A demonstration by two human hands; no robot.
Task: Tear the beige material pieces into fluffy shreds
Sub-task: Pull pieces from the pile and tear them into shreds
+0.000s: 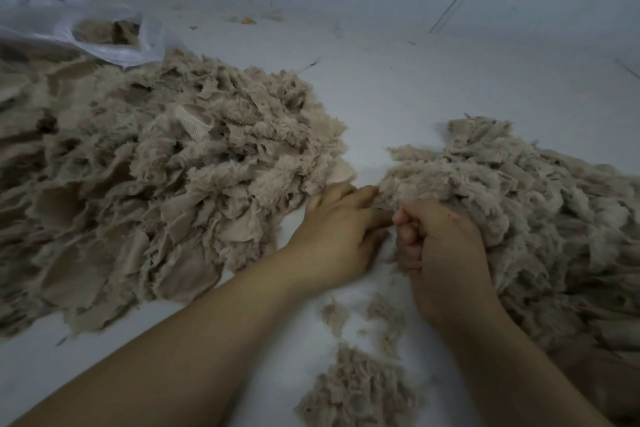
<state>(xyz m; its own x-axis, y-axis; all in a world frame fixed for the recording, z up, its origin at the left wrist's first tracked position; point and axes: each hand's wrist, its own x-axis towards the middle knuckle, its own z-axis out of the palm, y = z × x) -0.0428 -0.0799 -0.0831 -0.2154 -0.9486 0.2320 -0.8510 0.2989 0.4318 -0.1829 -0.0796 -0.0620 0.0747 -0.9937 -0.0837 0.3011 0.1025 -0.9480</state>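
Beige fleecy pieces (pixel 156 184) heaped left, fluffy shreds (pixel 519 204) piled right.

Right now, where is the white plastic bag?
In the head view the white plastic bag lies at the far left, beyond the big left pile of beige pieces, its mouth open with some beige material inside, well away from both hands.

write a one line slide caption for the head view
Both hands, left and right, grip beige material between two fluffy piles.
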